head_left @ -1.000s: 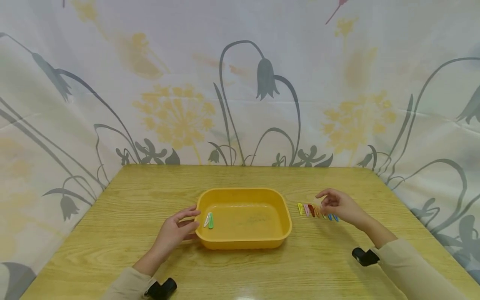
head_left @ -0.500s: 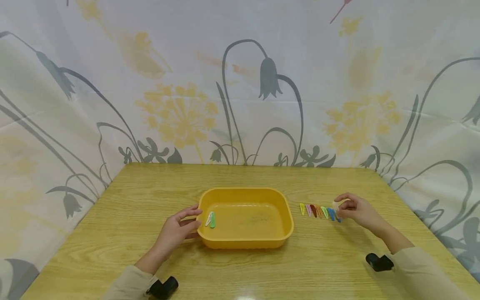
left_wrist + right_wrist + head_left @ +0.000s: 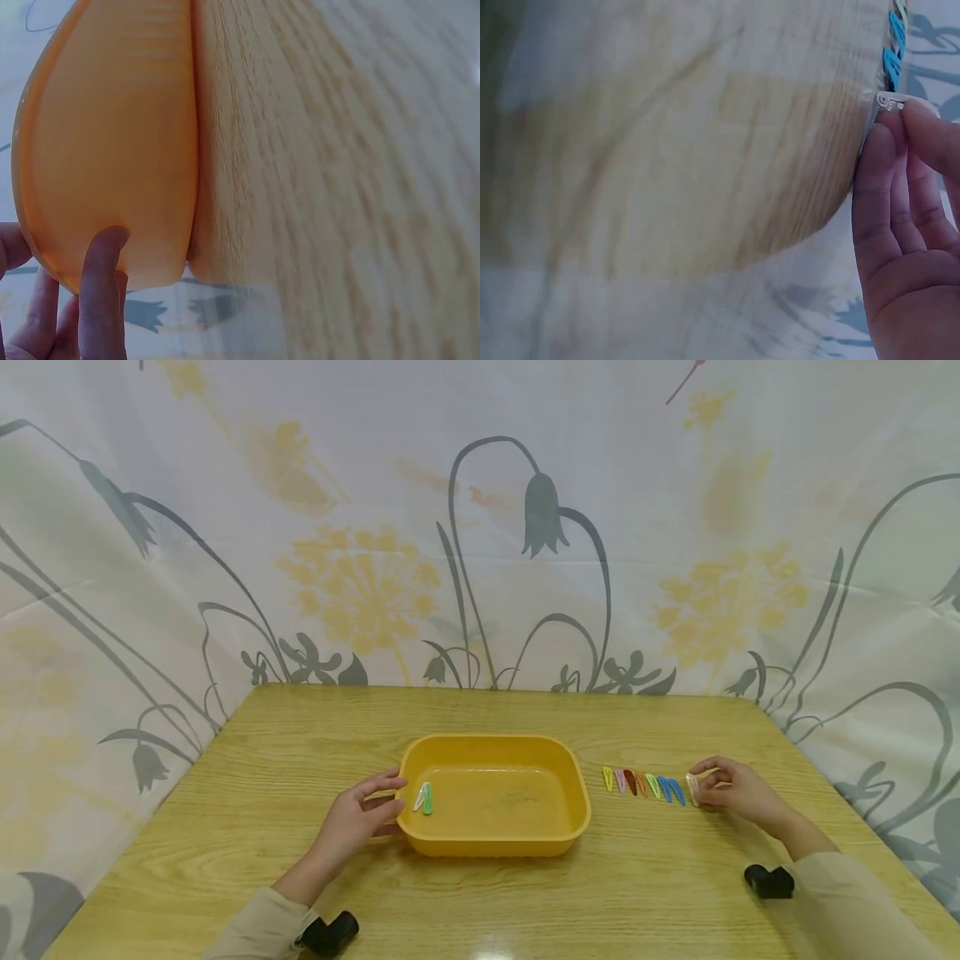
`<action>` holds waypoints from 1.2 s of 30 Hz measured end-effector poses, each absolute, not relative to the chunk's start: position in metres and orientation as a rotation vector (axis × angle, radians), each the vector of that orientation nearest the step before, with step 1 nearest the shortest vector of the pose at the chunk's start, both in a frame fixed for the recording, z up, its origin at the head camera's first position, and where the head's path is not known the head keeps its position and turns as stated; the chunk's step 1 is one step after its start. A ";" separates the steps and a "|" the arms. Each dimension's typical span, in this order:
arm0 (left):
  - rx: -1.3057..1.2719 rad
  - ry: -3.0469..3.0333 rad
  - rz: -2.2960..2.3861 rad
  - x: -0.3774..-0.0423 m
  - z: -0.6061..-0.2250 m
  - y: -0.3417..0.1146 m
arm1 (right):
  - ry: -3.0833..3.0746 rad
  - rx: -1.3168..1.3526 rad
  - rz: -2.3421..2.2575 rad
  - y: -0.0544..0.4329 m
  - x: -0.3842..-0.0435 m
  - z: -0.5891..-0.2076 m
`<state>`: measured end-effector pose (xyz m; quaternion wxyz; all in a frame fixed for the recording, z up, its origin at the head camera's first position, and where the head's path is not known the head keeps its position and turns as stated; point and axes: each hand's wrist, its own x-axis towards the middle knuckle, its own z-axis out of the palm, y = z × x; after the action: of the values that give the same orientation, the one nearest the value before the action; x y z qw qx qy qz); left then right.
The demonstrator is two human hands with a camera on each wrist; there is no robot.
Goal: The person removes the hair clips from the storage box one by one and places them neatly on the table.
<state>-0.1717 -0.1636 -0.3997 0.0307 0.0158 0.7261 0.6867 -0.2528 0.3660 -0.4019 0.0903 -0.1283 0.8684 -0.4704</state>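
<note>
A white hair clip (image 3: pixel 692 789) is pinched between thumb and fingers of my right hand (image 3: pixel 738 793), at the right end of a row of hair clips on the table. The right wrist view shows the clip (image 3: pixel 891 100) at the fingertips, near two blue clips (image 3: pixel 892 64). The row runs leftward through blue, light green, orange, dark red (image 3: pixel 631 782), pink and yellow (image 3: pixel 608 778). My left hand (image 3: pixel 360 814) holds the left rim of a yellow plastic basin (image 3: pixel 491 849), a finger on its outer wall (image 3: pixel 112 150). Inside lie a white clip (image 3: pixel 418 797) and a green clip (image 3: pixel 427 798).
The wooden table (image 3: pixel 480 902) extends in front of the basin and to both sides. A flower-patterned cloth (image 3: pixel 480 527) hangs behind its far edge and along its sides.
My right hand has moved rightward past the row with the white clip and lowered it beside the blue ones. My left hand stays at the basin's rim. The view has shifted slightly.
</note>
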 end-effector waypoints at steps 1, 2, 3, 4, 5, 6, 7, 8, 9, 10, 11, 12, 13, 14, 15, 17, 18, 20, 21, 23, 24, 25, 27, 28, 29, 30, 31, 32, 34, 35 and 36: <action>0.051 2.238 2.117 -0.172 -0.400 -0.163 | 2.576 -0.378 -1.392 0.367 -0.254 -0.402; 0.053 2.237 2.120 -0.172 -0.399 -0.163 | 2.569 -0.375 -1.388 0.367 -0.254 -0.403; 0.054 2.237 2.120 -0.172 -0.399 -0.163 | 2.562 -0.371 -1.382 0.367 -0.255 -0.403; 0.056 2.236 2.120 -0.172 -0.399 -0.163 | 2.558 -0.365 -1.376 0.368 -0.255 -0.403; 0.056 2.235 2.120 -0.172 -0.399 -0.163 | 2.556 -0.354 -1.369 0.368 -0.256 -0.403; 0.056 2.235 2.120 -0.172 -0.399 -0.163 | 2.561 -0.343 -1.353 0.368 -0.256 -0.402; 0.057 2.237 2.119 -0.172 -0.400 -0.163 | 2.563 -0.343 -1.337 0.367 -0.256 -0.402; 0.055 2.235 2.120 -0.172 -0.400 -0.163 | 2.568 -0.341 -1.317 0.367 -0.256 -0.402; 0.055 2.235 2.119 -0.172 -0.400 -0.163 | 2.570 -0.342 -1.298 0.367 -0.256 -0.401; 0.056 2.236 2.120 -0.172 -0.400 -0.163 | 2.572 -0.342 -1.282 0.366 -0.256 -0.401; 0.056 2.237 2.120 -0.172 -0.400 -0.163 | 2.573 -0.344 -1.266 0.366 -0.256 -0.400; 0.056 2.237 2.119 -0.172 -0.400 -0.163 | 2.570 -0.347 -1.256 0.366 -0.256 -0.400; 0.054 2.238 2.118 -0.172 -0.400 -0.163 | 2.564 -0.352 -1.252 0.366 -0.256 -0.399; 0.051 2.237 2.119 -0.172 -0.400 -0.163 | 2.557 -0.354 -1.252 0.365 -0.256 -0.399; 0.050 2.237 2.120 -0.172 -0.400 -0.163 | 2.550 -0.353 -1.254 0.365 -0.256 -0.399; 0.044 2.240 2.120 -0.172 -0.399 -0.163 | 2.546 -0.351 -1.259 0.365 -0.256 -0.399; 0.044 2.243 2.120 -0.172 -0.399 -0.162 | 2.551 -0.352 -1.258 0.365 -0.256 -0.400; 0.044 2.250 2.119 -0.172 -0.399 -0.163 | 2.566 -0.346 -1.253 0.365 -0.257 -0.400; 0.045 2.252 2.118 -0.172 -0.398 -0.163 | 2.577 -0.341 -1.246 0.365 -0.257 -0.400; 0.042 2.250 2.117 -0.172 -0.398 -0.164 | 2.600 -0.344 -1.236 0.364 -0.258 -0.400; 0.038 2.245 2.116 -0.172 -0.398 -0.164 | 2.614 -0.350 -1.226 0.363 -0.259 -0.399; 0.035 2.244 2.111 -0.172 -0.398 -0.164 | 2.625 -0.354 -1.224 0.362 -0.259 -0.397; 0.031 2.242 2.104 -0.173 -0.399 -0.164 | 2.635 -0.377 -1.235 0.361 -0.260 -0.393; 0.025 2.244 2.099 -0.173 -0.399 -0.164 | 2.645 -0.398 -1.239 0.360 -0.260 -0.390; 0.020 2.246 2.095 -0.173 -0.399 -0.163 | 2.661 -0.409 -1.241 0.358 -0.260 -0.387; 0.021 2.253 2.090 -0.173 -0.400 -0.163 | 2.672 -0.426 -1.245 0.356 -0.260 -0.384; 0.018 2.259 2.087 -0.173 -0.400 -0.163 | 2.679 -0.443 -1.250 0.353 -0.260 -0.380; 0.017 2.262 2.087 -0.173 -0.400 -0.163 | 2.691 -0.451 -1.250 0.350 -0.260 -0.377; 0.012 2.263 2.089 -0.173 -0.399 -0.163 | 2.727 -0.464 -1.227 0.345 -0.260 -0.370; 0.011 2.264 2.089 -0.172 -0.399 -0.163 | 2.739 -0.467 -1.218 0.342 -0.260 -0.368; 0.009 2.262 2.091 -0.172 -0.399 -0.163 | 2.748 -0.475 -1.208 0.339 -0.260 -0.365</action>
<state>-0.1722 -0.1627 -0.3990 0.0304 0.0029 0.7340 0.6784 -0.2603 0.3388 -0.3648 0.0511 -0.1560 0.9031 -0.3968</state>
